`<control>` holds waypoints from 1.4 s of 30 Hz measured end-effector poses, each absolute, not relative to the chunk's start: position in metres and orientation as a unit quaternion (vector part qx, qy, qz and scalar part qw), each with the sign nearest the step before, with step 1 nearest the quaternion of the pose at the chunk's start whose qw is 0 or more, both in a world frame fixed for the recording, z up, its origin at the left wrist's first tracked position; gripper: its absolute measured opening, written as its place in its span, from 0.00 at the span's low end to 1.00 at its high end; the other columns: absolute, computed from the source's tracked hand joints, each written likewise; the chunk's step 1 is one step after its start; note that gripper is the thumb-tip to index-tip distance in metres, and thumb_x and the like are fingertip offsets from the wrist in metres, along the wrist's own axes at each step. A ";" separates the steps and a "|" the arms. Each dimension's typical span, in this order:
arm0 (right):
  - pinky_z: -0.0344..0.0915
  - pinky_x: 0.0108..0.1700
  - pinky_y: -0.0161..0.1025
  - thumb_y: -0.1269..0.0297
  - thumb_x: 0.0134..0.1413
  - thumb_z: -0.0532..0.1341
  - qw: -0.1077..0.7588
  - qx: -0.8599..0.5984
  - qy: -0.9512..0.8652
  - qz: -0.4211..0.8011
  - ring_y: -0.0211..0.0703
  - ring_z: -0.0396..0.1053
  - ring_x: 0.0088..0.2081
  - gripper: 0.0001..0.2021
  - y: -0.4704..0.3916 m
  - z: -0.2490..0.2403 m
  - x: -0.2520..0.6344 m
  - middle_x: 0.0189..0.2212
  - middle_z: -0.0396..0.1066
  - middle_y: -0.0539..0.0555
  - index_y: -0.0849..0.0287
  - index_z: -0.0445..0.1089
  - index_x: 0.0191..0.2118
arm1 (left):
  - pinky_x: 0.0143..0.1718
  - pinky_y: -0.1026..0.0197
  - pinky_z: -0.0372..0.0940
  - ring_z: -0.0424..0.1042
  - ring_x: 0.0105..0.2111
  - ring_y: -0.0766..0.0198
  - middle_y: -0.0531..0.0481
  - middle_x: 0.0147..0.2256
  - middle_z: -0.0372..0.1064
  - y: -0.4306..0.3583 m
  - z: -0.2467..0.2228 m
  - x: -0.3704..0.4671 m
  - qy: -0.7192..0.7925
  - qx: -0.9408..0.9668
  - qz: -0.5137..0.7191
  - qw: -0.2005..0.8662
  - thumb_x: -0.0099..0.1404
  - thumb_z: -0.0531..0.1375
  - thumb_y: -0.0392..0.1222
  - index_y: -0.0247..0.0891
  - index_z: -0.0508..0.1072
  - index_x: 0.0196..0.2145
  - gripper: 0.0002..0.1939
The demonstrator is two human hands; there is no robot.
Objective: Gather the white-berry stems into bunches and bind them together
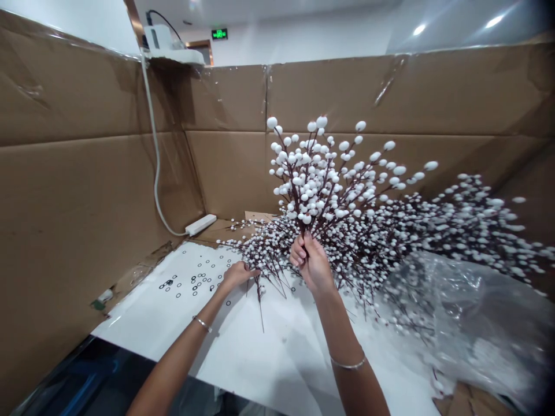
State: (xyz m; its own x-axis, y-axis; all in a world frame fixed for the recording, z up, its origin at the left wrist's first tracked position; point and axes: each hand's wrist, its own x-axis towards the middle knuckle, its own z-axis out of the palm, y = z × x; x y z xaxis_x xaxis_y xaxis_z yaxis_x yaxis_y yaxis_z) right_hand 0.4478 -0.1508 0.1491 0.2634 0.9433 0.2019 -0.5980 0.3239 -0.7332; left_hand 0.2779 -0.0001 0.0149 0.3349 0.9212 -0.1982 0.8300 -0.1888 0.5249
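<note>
My right hand (310, 260) is closed around the dark stems of an upright bunch of artificial white-berry branches (310, 185), lifted above the work surface. The bunch fans out upward and to the right, with round white berries of several sizes. Lower and to the left, my left hand (238, 274) pinches at a single white-berry branch (260, 292) by the left edge of the pile; its thin stem points toward me. Behind and right of both hands spreads a large pile of white-berry branches (368, 248). My left fingertips are partly hidden among the stems.
Small black rings (199, 280) lie scattered on the white sheet (269, 352) at left. A power strip (200, 225) with a white cable rests in the back corner. Clear plastic bags (468, 306) cover the right side. Cardboard walls (225, 167) enclose the back and left.
</note>
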 end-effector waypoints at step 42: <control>0.48 0.20 0.27 0.50 0.49 0.64 0.744 -0.266 -0.337 0.512 0.27 0.47 0.18 0.21 -0.153 0.149 0.459 0.17 0.47 0.42 0.59 0.55 0.28 | 0.44 0.58 0.58 0.68 0.44 0.53 0.40 0.35 0.71 0.116 0.127 0.217 0.377 0.922 0.071 -0.059 0.61 0.56 0.38 0.42 0.75 0.35 0.08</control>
